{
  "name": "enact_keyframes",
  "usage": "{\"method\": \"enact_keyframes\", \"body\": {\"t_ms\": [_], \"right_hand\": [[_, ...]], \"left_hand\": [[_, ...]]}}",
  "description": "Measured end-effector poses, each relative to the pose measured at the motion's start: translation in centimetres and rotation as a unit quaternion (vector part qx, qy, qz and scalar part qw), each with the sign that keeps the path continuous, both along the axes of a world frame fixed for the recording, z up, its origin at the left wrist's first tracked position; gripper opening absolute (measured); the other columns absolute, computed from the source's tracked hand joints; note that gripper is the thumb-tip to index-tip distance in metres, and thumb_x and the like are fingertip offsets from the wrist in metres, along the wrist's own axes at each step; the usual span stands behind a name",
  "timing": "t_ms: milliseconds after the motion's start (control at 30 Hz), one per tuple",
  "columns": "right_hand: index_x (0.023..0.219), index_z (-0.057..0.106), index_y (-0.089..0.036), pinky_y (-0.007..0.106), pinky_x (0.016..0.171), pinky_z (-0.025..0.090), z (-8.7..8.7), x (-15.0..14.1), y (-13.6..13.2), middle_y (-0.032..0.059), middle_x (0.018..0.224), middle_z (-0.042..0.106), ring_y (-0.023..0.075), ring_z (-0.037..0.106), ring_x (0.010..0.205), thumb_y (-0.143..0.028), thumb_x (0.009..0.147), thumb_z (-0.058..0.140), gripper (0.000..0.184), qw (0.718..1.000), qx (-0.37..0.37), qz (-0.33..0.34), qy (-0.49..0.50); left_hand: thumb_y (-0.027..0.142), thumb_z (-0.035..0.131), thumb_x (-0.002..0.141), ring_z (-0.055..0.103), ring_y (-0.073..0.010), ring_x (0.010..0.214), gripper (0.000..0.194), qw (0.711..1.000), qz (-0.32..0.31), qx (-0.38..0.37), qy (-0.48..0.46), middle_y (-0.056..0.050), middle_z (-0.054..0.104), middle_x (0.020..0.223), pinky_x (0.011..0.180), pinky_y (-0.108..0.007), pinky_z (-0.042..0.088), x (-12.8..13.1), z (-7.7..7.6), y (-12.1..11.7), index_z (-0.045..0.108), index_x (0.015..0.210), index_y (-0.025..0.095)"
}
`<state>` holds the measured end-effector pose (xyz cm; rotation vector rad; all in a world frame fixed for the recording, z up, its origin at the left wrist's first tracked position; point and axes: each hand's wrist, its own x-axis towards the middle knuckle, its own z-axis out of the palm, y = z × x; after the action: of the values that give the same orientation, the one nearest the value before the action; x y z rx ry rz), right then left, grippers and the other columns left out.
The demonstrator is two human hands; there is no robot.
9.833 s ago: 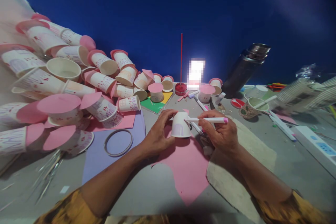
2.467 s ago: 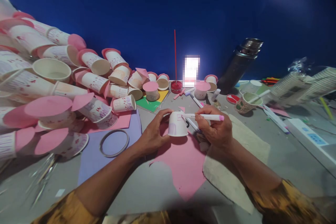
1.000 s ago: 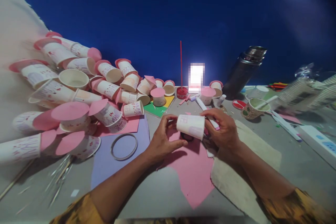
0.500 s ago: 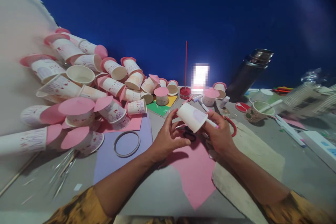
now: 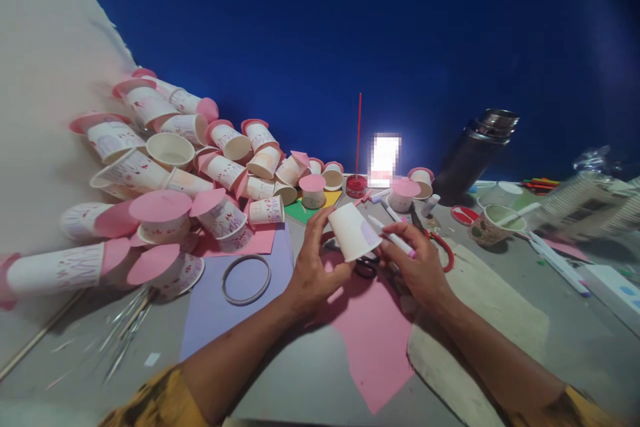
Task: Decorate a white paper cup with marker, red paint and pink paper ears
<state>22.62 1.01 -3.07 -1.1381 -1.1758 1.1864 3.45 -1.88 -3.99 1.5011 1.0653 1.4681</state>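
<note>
In my left hand [image 5: 316,267] is a white paper cup [image 5: 350,232], tilted with its rim downward and a pale purple patch drawn on its right side. The fingers hold it from the left, thumb near the rim. My right hand [image 5: 416,263] grips a white marker [image 5: 395,237] with a purple end, just right of the cup; its tip side points up and left. Dark-handled scissors [image 5: 367,268] lie beneath the cup, partly covered. Below both hands a cut sheet of pink paper [image 5: 377,340] rests on the table.
Many decorated paper cups with pink paper discs [image 5: 160,205] pile up at left. A grey ring [image 5: 246,279] lies on purple paper [image 5: 210,320]. Brushes [image 5: 131,327] lie front left. At right are a beige cloth [image 5: 480,307], a dark flask [image 5: 470,157] and stacked cups [image 5: 580,203].
The cup has turned more upright and shifted slightly left, showing less of its purple patch. My right hand has moved off the cup, and the marker shows more fully. The view has shifted a little.
</note>
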Motion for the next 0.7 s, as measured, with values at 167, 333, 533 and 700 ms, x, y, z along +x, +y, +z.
{"method": "enact_keyframes", "body": {"t_ms": [167,333,533,700], "right_hand": [[0.104,0.078,-0.021,0.024,0.045,0.045,0.5,2.4,0.6,0.0017,0.071,0.073,0.0118,0.055,0.050,-0.051,0.089,0.077,0.033,0.986,0.146,-0.075,-0.004],[0.095,0.082,-0.023,0.031,0.058,0.056,1.6,2.4,-0.7,0.0056,0.084,0.080,0.0187,0.071,0.064,-0.040,0.092,0.077,0.018,0.942,0.307,-0.042,-0.128],[0.098,0.077,-0.024,0.032,0.069,0.061,1.9,1.7,-0.9,0.0048,0.085,0.081,0.0210,0.077,0.075,-0.023,0.096,0.071,0.007,0.868,0.431,-0.032,-0.245],[0.100,0.074,-0.022,0.032,0.068,0.059,1.8,2.0,-0.7,0.0045,0.085,0.081,0.0195,0.074,0.073,-0.017,0.095,0.069,0.009,0.852,0.456,-0.003,-0.258]], "left_hand": [[0.012,0.071,0.075,0.053,-0.0300,0.140,0.081,0.998,-0.005,-0.005,0.055,-0.010,0.047,0.155,0.119,-0.053,0.043,-0.7,-0.4,0.6,0.043,0.148,0.030],[0.012,0.071,0.076,0.046,-0.0299,0.141,0.077,0.981,-0.034,0.065,0.178,-0.009,0.045,0.145,0.121,-0.053,0.041,-1.3,-0.6,0.9,0.044,0.146,0.031],[0.015,0.074,0.078,0.044,-0.0306,0.141,0.074,0.972,-0.083,0.043,0.216,-0.011,0.041,0.139,0.111,-0.048,0.055,-1.2,-0.1,0.6,0.043,0.143,0.028],[0.011,0.069,0.078,0.047,-0.0287,0.138,0.070,0.973,-0.099,0.044,0.205,-0.010,0.043,0.137,0.111,-0.047,0.055,-1.2,-0.1,0.6,0.045,0.141,0.028]]}}
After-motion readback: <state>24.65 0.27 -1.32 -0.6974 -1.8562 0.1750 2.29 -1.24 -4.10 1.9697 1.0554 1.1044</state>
